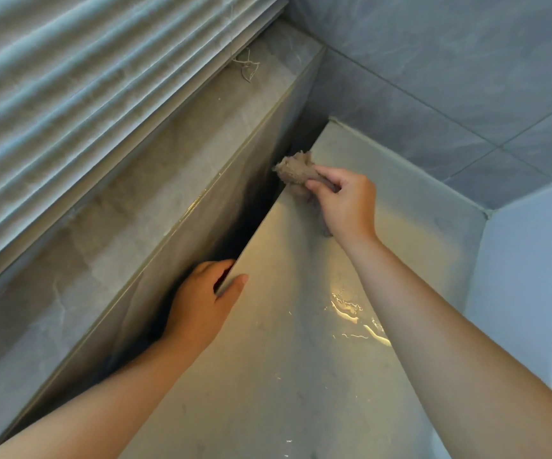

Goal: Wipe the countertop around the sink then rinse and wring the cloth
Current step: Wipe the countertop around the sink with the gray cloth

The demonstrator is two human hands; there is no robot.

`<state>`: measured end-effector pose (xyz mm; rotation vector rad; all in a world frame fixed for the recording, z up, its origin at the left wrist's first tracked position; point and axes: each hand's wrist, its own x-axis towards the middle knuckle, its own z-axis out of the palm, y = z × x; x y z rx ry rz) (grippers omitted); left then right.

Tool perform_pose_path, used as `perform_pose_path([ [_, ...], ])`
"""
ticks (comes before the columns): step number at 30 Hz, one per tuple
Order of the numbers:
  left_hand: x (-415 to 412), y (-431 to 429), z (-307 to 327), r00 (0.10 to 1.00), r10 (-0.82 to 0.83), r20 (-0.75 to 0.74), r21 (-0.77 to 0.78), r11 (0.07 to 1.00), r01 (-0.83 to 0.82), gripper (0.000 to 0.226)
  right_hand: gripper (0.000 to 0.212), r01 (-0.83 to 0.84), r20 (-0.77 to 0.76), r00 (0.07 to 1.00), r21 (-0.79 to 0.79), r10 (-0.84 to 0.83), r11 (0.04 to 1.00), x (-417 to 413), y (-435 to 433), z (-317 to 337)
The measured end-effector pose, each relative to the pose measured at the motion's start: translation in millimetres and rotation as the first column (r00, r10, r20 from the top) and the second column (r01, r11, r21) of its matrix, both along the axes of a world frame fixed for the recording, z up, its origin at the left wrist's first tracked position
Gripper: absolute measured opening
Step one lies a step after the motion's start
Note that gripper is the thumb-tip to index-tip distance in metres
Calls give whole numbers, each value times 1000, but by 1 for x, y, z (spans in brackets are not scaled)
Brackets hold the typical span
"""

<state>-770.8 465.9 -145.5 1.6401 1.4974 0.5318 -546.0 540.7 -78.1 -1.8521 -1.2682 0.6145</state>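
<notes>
**Cloth held at the counter's far left edge**

The bunched cloth (296, 172) is pinched between the thumb and fingertips of the right hand (344, 200). It lies just ahead and left of that hand, at the edge of the counter (284, 376), beside the dark gap (251, 217). Nearer, the same edge is gripped by the left hand (201, 299), thumb on top and fingers dipped into the gap. No sink or other container is in view.

bunched tan cloth (296, 170) on wet glossy countertop (301, 342), at its edge
</notes>
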Motion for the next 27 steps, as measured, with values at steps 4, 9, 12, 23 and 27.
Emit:
perform_pose_path([
  [4,-23,-19,-1,995,95,17,-23,995,-95,37,23,112,115,988,-31,-107,993,14,32,-20],
  [9,-39,-38,-3,993,114,37,-47,993,-112,30,26,-17,136,990,-39,22,999,-15,14,-38],
  [12,-40,-42,1,997,67,23,-18,998,-67,21,26,-128,149,981,15,124,992,-35,-14,-42],
  [23,-39,-43,6,998,62,16,-22,998,-62,21,26,-285,80,954,-57,289,957,-71,-81,-37],
  [27,-40,-43,7,997,65,38,-28,998,-64,19,22,-171,-192,971,-119,146,978,-63,-86,-14],
])
